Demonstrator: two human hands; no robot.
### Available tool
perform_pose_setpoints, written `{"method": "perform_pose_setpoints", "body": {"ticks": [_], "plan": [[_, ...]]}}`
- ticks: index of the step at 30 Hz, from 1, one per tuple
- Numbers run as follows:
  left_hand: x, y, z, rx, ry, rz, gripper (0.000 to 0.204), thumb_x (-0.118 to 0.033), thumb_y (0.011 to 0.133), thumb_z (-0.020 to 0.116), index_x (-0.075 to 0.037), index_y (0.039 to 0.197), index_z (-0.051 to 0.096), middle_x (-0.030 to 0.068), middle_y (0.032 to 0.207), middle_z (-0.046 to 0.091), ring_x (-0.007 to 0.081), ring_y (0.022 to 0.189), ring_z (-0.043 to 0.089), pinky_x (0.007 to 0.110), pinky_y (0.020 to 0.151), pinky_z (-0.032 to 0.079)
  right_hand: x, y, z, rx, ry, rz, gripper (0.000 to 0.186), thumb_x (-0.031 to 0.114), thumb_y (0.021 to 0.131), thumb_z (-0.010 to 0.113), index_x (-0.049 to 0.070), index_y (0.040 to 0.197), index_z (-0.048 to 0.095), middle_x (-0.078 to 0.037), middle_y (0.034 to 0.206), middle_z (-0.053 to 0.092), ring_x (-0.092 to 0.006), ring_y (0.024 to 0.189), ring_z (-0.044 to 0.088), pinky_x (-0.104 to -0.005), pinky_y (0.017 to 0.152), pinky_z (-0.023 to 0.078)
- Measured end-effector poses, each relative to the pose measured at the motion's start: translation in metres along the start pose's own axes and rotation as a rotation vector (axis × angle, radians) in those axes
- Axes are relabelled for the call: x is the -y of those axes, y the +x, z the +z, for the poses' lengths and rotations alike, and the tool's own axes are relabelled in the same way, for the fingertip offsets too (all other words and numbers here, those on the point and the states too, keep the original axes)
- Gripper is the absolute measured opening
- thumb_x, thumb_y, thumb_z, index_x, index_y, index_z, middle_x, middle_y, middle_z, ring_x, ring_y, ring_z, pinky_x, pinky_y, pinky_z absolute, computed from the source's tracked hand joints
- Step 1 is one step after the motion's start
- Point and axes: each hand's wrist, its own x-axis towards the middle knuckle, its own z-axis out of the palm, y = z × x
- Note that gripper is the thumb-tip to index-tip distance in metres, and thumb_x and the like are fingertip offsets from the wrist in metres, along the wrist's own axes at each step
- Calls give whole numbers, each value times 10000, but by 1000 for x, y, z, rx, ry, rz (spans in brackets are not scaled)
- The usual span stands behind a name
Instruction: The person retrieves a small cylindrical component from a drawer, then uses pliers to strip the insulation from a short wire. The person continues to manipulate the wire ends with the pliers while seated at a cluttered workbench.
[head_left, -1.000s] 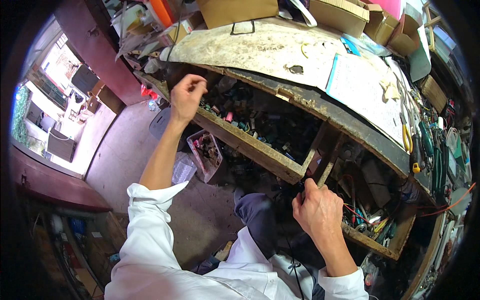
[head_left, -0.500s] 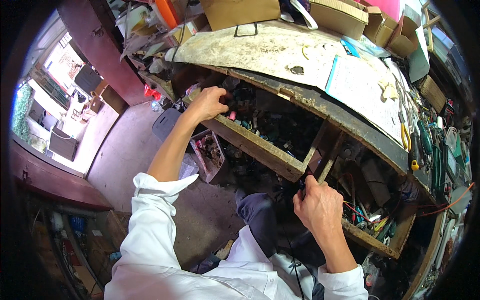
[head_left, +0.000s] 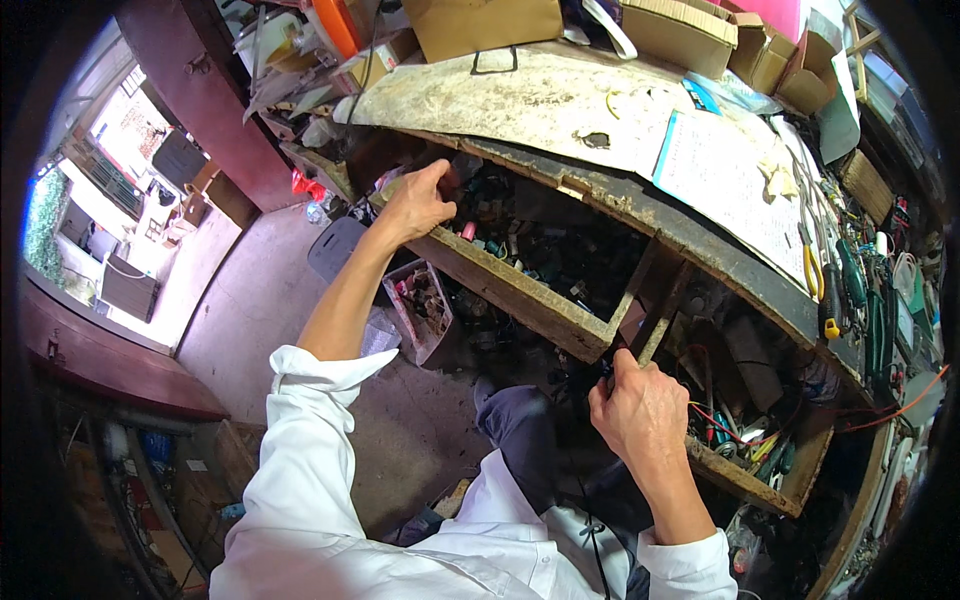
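My left hand [head_left: 418, 205] is at the far part of the left wooden drawer [head_left: 520, 295], over its front rail, fingers apart and curved above a dark jumble of small parts [head_left: 535, 250] with a pink cylinder [head_left: 468, 231] among them. Their tips are partly lost in shadow. Down by that drawer's right corner, my right hand [head_left: 637, 410] is closed, gripping something hidden beneath the fingers. Beside it a second open drawer [head_left: 740, 480] holds tools and red wires.
A worn, paper-covered bench top [head_left: 520, 95] carries cardboard boxes [head_left: 675, 30] and hand tools [head_left: 850, 275]. A plastic bin of scraps [head_left: 420, 310] stands on the floor below. At left, a maroon door [head_left: 210, 110] borders a doorway.
My left hand has moved right and down from above the drawer's left end onto and over its front edge, its fingers now spreading a little. My right hand has stayed nearly still.
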Motion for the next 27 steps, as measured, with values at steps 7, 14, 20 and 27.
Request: {"method": "perform_pose_setpoints", "body": {"ticks": [7,14,20,27], "plan": [[2,-6,0,-19,-80,73,337,-117,738,701,-5,1041,600,82,723,564,175,648,563,340,618,464,-1,-1,1,-8,-4,1,254,245,851,698,3,881,626,-240,763,668,-387,709,699,-476,649,578],[20,-1,12,-208,-36,172,417,-109,767,699,-8,1165,622,114,849,676,183,748,662,331,714,533,-1,-1,4,-56,48,5,230,220,820,667,11,854,580,-249,698,637,-430,681,664,-515,636,549],[19,0,12,-313,-166,50,389,-97,818,674,-6,1196,661,140,962,745,202,820,717,330,785,567,-2,-1,4,-59,52,-1,234,226,824,668,11,852,582,-247,701,640,-428,680,666,-513,635,551],[14,1,5,-277,-18,35,338,-175,833,681,-3,1124,696,171,1016,741,271,887,724,356,830,544,-1,0,2,-43,54,7,240,230,830,670,7,853,583,-249,708,641,-428,682,667,-510,641,553]]}}
